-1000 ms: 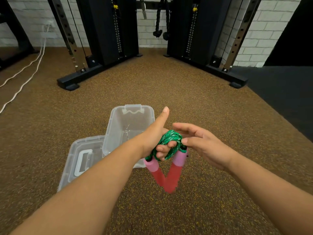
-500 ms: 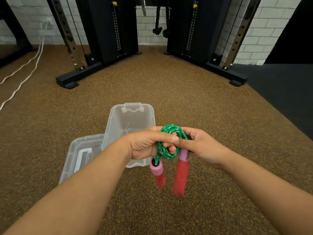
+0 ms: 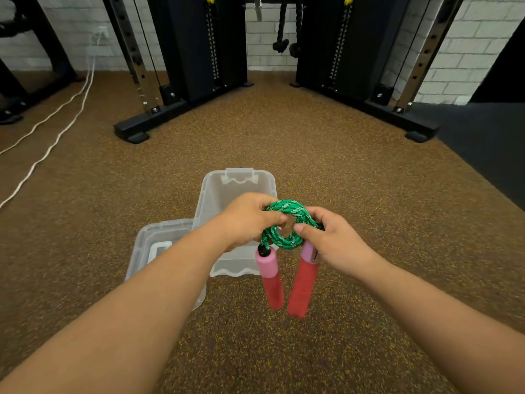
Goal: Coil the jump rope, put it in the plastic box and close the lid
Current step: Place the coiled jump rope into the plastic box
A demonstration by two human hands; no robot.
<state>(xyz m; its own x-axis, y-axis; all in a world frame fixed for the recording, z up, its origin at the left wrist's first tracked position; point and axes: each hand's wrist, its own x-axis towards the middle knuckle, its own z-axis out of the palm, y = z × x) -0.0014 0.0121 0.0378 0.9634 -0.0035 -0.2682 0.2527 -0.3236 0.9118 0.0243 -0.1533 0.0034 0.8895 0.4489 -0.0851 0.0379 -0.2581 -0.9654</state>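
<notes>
Speckled brown rubber flooring (image 3: 284,143) covered the gym room, with a darker mat (image 3: 488,143) off to the right. White brick wall (image 3: 466,44) at the back. Black cable machine (image 3: 199,52) stood ahead, its two towers angled toward each other, a short black rope attachment (image 3: 284,29) hanging between them. White cords (image 3: 59,120) trailed over the floor at far left.

Plastic box (image 3: 235,191) sat open on the floor just in front of me, clear, nothing visible inside. Its lid (image 3: 159,245) lay beside it on the left, partly tucked against the box's near corner, partly hidden by my left forearm.

Jump rope (image 3: 287,223) was held above the near edge of the box, off the floor. Green cord was wound into a small tight ring. My left hand (image 3: 247,220) was closed on the ring's left side, thumb and fingers pinching the strands. My right hand (image 3: 332,240) gripped the right side, thumb pressed on top of the coil, fingers wrapped behind. Both hands close together, only the ring's hole between them.

Two handles hung down from the coil, pink foam at the top, red below. Left handle (image 3: 270,277) dangled free, black cap at its top. Right handle (image 3: 304,282) hung just beside it, its pink end touching my right palm. Lower tips were slightly blurred.
</notes>
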